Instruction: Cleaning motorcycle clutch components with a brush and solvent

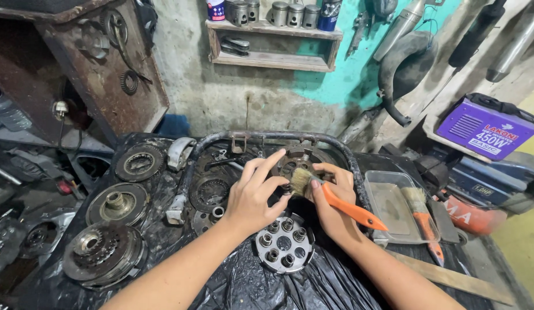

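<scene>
Left hand: the left hand (pixel 252 198) steadied a round, dark clutch part (pixel 295 161) at centre frame, its grip closed around the part's near rim with fingers spread.
Right hand: the right hand (pixel 334 198) was wrapped shut around the orange-handled brush (pixel 336 201), bristles touching the part just beside the left fingertips.
Where the part was: it was held over a dark metal tray (pixel 189 166) on the bench (pixel 232 281), which was draped in black plastic.
Doing it well: judging by the grime, short strokes into the slots would likely serve best, with the left hand turning the part so that each section met the bristles, and the part kept over the tray to catch drips.
Nearby parts: a silver plate with round bosses (pixel 284 242) lay just below the hands; three greasy discs (pixel 114 204) sat at left.
Second brush: another orange-handled brush (pixel 422 215) rested in a clear rectangular tub (pixel 387 183) at right.
Packages: a purple box (pixel 486 129) with white and yellow lettering sat at upper right, tilted on a ledge.
Shelf: at top centre, a wooden wall shelf (pixel 272 60) carried grey metal cylinders (pixel 295 14) flanked by two blue cans (pixel 330 14) with red-and-white labels.
Lower right: a red casing (pixel 468 215) with pale lettering showed only in part.
</scene>
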